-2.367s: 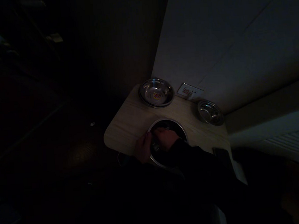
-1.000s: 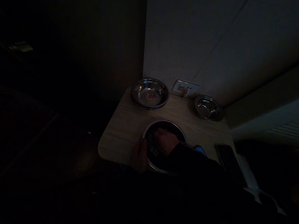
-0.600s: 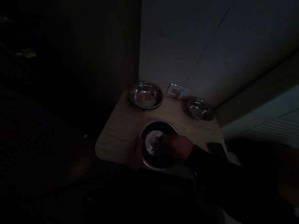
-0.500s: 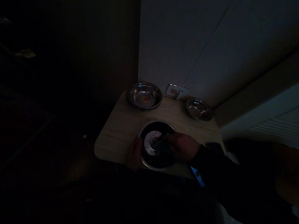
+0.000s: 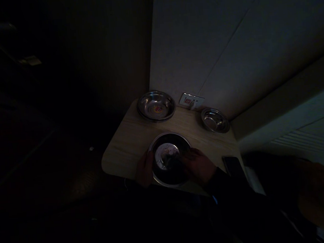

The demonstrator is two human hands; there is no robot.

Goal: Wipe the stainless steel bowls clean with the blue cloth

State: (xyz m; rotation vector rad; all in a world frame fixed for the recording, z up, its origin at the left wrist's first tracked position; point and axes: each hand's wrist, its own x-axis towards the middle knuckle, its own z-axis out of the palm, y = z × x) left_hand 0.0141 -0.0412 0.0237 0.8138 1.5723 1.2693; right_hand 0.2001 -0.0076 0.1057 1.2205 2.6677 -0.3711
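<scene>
In a very dark room a steel bowl (image 5: 180, 140) sits at the near edge of a small wooden table (image 5: 130, 142). My left hand (image 5: 143, 169) is wrapped on the bowl's left rim. My right hand (image 5: 200, 166) reaches into the bowl from the right, fingers closed on a dark cloth or scrubber (image 5: 170, 161) pressed against the bowl's pale bottom; what it is stays unclear in the dark.
A second steel bowl (image 5: 155, 106) with a sticker inside stands at the table's back left. A smaller steel bowl (image 5: 214, 120) sits back right. A wall socket (image 5: 190, 100) is between them. A dark phone (image 5: 231, 165) lies at the right edge.
My right hand has drawn back from the bowl's middle toward its right side, uncovering the pale bottom. My left hand has stayed on the rim. The view shifted slightly.
</scene>
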